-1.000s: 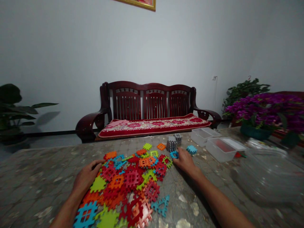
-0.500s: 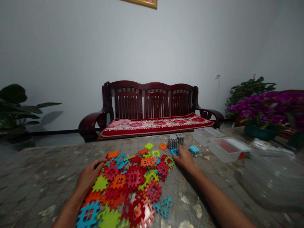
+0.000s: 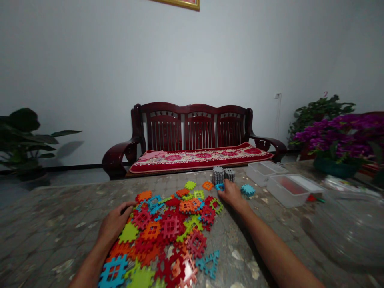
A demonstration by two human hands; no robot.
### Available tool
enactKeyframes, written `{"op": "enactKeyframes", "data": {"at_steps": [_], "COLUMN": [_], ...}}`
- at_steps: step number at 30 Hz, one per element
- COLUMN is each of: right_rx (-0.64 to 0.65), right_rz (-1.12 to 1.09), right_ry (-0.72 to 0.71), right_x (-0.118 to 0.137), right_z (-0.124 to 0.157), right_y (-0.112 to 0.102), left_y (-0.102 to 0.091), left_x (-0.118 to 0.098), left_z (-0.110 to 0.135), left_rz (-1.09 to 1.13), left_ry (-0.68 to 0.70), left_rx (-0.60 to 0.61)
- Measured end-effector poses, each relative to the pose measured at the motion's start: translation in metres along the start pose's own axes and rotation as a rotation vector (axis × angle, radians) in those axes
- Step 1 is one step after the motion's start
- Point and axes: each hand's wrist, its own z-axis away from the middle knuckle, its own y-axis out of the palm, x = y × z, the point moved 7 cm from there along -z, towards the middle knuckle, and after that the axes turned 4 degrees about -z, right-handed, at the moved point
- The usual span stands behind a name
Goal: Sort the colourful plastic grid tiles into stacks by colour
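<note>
A loose pile of coloured interlocking plastic tiles (image 3: 170, 227) with toothed edges, in red, orange, green and blue, covers the middle of the table. My left hand (image 3: 115, 220) rests along the pile's left edge, fingers stretched forward and thumb apart, holding nothing. Beyond the pile's right side, my right hand (image 3: 232, 194) is closed on a blue window tile (image 3: 219, 187), its fingertips partly hidden. Right behind that tile stand two stacks of grey tiles (image 3: 218, 175). A small stack of blue tiles (image 3: 248, 189) lies to the right of my hand.
Clear plastic boxes (image 3: 286, 191) stand on the right, one with something red inside. Nearer me is a large transparent container (image 3: 345, 228). A pot of purple flowers (image 3: 339, 140) is at the far right. A wooden bench (image 3: 196, 128) stands behind the table (image 3: 60, 224).
My right hand has shifted slightly with the blue window tile, which sits a little closer to the grey stacks. My left hand stays by the pile. The view has turned slightly.
</note>
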Motion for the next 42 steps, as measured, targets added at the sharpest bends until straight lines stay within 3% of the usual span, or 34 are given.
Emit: {"op": "enactKeyframes", "data": {"at_steps": [13,17,20,23,26,30,42], "right_rx": [-0.016,-0.121,-0.252,-0.304,-0.251,-0.16,-0.118], "right_rz": [-0.026,-0.061,-0.055,-0.004,0.04,0.049,0.093], "right_ry": [-0.057,-0.117,-0.047,0.113,0.255,0.329,0.228], "right_x": [-0.014,-0.021,-0.04,-0.069,-0.093,-0.108,-0.102], "right_z": [0.027,0.033,0.036,0.038,0.04,0.043,0.024], "right_y": [-0.005,-0.008,-0.023,-0.039,-0.044,-0.039,-0.023], "left_y": [-0.001,0.0,0.0,-0.001,-0.002,-0.002,-0.006], "left_x": [0.001,0.002,0.002,-0.001,-0.002,-0.001,-0.01], "left_z": [-0.004,-0.005,-0.004,-0.003,-0.002,-0.003,0.003], "left_rz": [-0.005,-0.015,-0.009,-0.003,-0.004,-0.019,-0.028], "left_ry": [-0.006,-0.01,-0.007,-0.002,0.001,0.003,-0.031], "left_rx": [-0.01,-0.001,0.003,-0.002,-0.004,-0.011,0.002]}}
